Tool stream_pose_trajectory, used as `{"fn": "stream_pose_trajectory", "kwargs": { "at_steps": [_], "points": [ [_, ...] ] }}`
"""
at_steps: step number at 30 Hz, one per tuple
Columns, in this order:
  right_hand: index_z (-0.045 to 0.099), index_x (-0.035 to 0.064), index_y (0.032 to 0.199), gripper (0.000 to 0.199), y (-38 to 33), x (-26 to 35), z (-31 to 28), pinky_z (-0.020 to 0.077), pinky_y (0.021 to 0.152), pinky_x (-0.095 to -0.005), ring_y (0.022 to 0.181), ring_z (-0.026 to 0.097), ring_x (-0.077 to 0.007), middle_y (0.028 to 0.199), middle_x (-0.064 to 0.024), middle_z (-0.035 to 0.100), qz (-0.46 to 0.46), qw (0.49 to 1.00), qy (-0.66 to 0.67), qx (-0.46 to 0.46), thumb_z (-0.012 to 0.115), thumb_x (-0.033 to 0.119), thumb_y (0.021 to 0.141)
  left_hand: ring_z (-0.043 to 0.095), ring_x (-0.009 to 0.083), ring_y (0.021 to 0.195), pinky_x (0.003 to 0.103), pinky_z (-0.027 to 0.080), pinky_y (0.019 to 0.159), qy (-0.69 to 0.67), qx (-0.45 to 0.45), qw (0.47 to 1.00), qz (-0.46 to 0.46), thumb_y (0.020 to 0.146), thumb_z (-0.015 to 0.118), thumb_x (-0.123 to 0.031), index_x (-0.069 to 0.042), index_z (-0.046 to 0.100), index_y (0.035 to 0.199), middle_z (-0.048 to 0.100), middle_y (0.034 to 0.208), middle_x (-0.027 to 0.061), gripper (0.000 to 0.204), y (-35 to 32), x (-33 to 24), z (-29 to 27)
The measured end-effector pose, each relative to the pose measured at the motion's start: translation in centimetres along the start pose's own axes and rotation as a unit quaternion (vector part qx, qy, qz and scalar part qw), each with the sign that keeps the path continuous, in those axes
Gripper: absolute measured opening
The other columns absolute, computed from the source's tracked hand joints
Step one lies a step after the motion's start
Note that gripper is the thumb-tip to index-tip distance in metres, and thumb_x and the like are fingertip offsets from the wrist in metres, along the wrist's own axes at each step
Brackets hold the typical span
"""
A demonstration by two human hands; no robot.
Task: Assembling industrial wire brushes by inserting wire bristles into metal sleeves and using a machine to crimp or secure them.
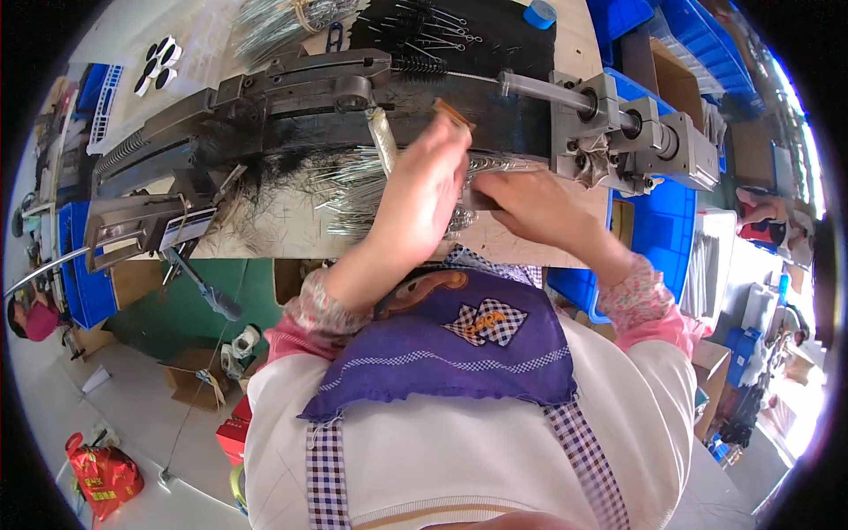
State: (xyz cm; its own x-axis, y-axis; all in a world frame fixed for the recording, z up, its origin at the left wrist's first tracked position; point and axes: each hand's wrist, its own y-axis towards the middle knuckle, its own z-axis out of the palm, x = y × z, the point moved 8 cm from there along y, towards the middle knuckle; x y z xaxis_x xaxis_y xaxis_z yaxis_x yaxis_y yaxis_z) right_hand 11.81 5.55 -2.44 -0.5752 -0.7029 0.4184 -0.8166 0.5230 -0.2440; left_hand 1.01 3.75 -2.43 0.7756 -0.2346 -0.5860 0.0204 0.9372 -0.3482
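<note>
My left hand (pixel 422 181) is raised over the bench front, slightly blurred, its fingers pressed together. At its fingertips a narrow brown strip (pixel 452 113) sticks out, seemingly held. My right hand (pixel 537 208) is closed, its fingers curled around the end of something dark (pixel 481 196) that I cannot make out. Between and beside the hands lie loose thin metal wires (pixel 349 190), with more twisted wires (pixel 503 164) just beyond my right hand. A pale wrapped bar (pixel 382 140) stands by my left hand. Behind, a black bristle brush (pixel 419 67) is stretched in the machine.
The machine's metal arm (pixel 265 88) runs along the left, its cylinder and clamp block (pixel 636 132) on the right. Finished wire brushes (pixel 437 31) lie on a black sheet near blue tape (pixel 540 14). Black bristles litter the bench (pixel 265 225). Blue bins (pixel 658 230) stand at right.
</note>
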Motion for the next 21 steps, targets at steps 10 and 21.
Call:
{"fn": "stream_pose_trajectory", "kwargs": {
  "at_steps": [10, 21],
  "points": [
    [0.058, 0.0036, 0.091, 0.016, -0.5, -1.8, 1.1, 0.0509, 0.065, -0.0385, 0.075, 0.064, -0.0293, 0.082, -0.0119, 0.063, -0.099, 0.977, 0.12, -0.147, 0.066, 0.008, 0.078, 0.028, 0.0465, 0.136, 0.063, 0.03, 0.104, 0.851, -0.467, 0.136, 0.199, 0.084, 0.064, -0.028, -0.017, 0.03, 0.148, 0.022, 0.152, 0.0245, 0.073, -20.1, -16.1, -20.9],
    [0.057, 0.0, 0.096, 0.013, -4.5, -3.6, 0.0, 0.048, 0.064, -0.0322, 0.069, 0.06, -0.0232, 0.079, -0.0119, 0.061, 0.019, 0.939, 0.24, -0.247, 0.062, 0.002, 0.085, 0.055, 0.0351, 0.117, 0.043, 0.046, 0.094, 0.721, -0.581, 0.324, 0.192, 0.089, 0.063, -0.027, 0.001, 0.027, 0.146, 0.054, 0.127, 0.0255, 0.072, -20.7, -14.5, -21.9]
  ]
}}
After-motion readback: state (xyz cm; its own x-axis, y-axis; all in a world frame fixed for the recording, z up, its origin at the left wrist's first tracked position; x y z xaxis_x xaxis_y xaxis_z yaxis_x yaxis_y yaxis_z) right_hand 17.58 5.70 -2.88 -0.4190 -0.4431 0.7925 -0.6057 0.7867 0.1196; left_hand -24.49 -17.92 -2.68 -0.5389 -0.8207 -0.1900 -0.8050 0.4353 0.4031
